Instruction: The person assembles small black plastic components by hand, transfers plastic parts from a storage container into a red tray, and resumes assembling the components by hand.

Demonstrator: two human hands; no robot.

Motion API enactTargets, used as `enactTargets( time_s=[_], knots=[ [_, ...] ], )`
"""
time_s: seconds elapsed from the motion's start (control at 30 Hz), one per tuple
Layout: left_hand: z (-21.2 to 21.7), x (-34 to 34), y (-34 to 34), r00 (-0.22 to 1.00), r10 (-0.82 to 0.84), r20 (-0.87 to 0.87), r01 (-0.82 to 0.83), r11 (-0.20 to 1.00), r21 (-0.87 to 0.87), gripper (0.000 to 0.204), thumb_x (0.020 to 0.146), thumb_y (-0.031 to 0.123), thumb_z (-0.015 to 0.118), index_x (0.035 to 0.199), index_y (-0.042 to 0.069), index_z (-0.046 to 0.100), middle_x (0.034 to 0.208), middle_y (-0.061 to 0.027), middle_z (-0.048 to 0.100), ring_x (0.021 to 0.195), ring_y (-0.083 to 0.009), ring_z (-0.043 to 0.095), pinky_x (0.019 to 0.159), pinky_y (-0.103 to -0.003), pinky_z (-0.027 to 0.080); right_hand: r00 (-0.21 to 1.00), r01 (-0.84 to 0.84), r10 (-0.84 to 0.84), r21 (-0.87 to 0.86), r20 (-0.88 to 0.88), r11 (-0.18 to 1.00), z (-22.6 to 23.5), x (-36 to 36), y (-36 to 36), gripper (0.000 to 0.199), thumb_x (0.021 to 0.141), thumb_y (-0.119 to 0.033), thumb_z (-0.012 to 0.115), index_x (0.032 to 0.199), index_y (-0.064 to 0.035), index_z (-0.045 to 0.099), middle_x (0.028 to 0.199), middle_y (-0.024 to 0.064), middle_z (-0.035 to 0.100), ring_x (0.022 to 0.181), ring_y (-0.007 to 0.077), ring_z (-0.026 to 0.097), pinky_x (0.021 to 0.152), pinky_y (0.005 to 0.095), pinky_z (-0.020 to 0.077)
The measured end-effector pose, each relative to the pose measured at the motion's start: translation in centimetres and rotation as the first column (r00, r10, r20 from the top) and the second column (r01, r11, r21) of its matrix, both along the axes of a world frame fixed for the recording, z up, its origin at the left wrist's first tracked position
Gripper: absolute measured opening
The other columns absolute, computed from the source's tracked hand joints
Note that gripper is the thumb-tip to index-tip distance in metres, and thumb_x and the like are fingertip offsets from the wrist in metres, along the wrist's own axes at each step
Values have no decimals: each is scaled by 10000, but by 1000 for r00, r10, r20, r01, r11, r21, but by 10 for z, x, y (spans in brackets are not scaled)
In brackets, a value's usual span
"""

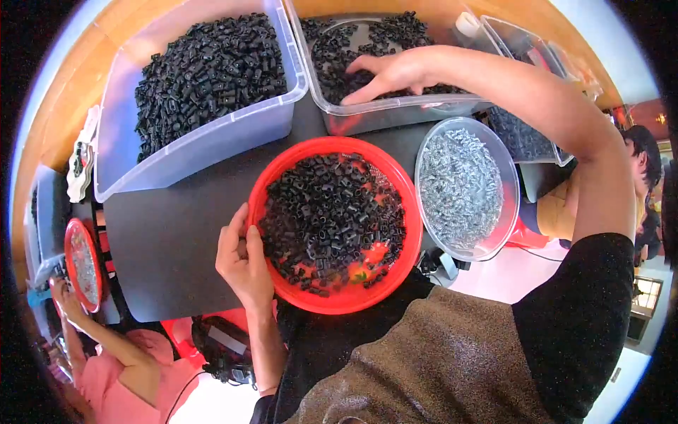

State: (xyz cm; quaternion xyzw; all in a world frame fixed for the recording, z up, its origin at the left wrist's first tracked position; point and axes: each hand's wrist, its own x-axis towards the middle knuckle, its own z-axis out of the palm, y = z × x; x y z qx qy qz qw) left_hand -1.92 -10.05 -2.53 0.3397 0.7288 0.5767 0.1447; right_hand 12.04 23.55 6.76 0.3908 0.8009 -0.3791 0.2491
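Observation:
A round red plastic basket full of small black tubular plastic parts sits at the table's near edge, close to my body. My left hand grips its left rim, thumb on top and the other fingers curled at the outside. Farther off, my right hand reaches over the front wall of a clear bin. Its thumb and a finger are spread apart over black parts lying in that bin; the remaining fingers are partly hidden. I see nothing held in it.
A large translucent bin heaped with black parts stands at the far left. Right of the basket is a clear tub of small shiny metal pieces. Other people work at both sides, one with a red basket at left.

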Motion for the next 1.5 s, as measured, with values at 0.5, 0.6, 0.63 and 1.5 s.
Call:
enactTargets(
  time_s=[0.5,0.6,0.63,1.5],
  knots=[
    [-1,-2,0,1000,-24,-20,24,1000,17,312,919,-29,553,1217,-4,643,940,-16,583,697,-29,517,599,-187,416,969,-72,8,-252,-246,965,15,-18,18,320,683,-174,742,961,-128,591,882,11,597,756,112,522,477,294,393],
    [-3,-4,0,996,-27,-83,29,999,16,309,918,-20,559,1213,1,647,957,-28,603,720,-38,542,616,-188,430,946,-11,-69,-246,-316,969,61,-17,14,236,848,-104,664,1075,-95,600,972,61,630,853,167,635,538,275,505],
    [-2,-4,-2,997,-27,-78,27,1000,-6,307,919,-17,561,1212,2,649,962,-30,608,725,-41,548,621,-189,433,922,-12,-133,-371,-363,928,76,-13,8,250,825,-65,673,1051,-96,570,939,62,613,815,159,622,495,254,471],
    [-3,-4,-2,1000,-23,-6,23,1000,-15,315,914,-32,545,1207,8,654,968,-21,607,679,-18,503,584,-182,402,892,-119,123,37,-434,992,116,-17,-70,239,884,-174,677,1058,-10,672,918,123,693,787,170,658,661,267,556]
  ],
)
